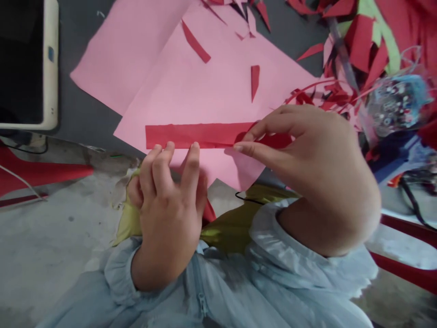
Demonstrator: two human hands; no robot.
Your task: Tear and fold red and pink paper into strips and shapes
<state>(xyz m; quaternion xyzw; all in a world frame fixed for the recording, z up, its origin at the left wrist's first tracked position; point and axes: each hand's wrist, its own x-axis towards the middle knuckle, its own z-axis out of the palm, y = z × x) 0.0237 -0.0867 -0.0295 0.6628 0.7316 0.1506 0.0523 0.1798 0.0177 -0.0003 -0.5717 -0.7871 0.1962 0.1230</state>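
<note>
- Because the dark table (82, 114) lies beneath it, the upper pink sheet (218, 91) has firm backing over most of its area; its near edge reaches past the tabletop and probably gives under pressure.
- The right hand (314, 146) arches over the right part of the strip, thumb and forefinger closed in a pinch at its lower edge.
- The left hand (170, 196) rests with fingers spread apart, fingertips touching the strip's lower edge near its left end.
- The red strip (194, 135) lies lengthwise across the near part of the pink sheet. It looks like paper: likely very light, limp along its length, easy to crease or tear, and apt to slide. The best hold is probably a light pinch on an edge, with flat fingertips steadying the other end.
- Two red scraps (196, 42) lie loose farther up the sheet, apart from both hands.
</note>
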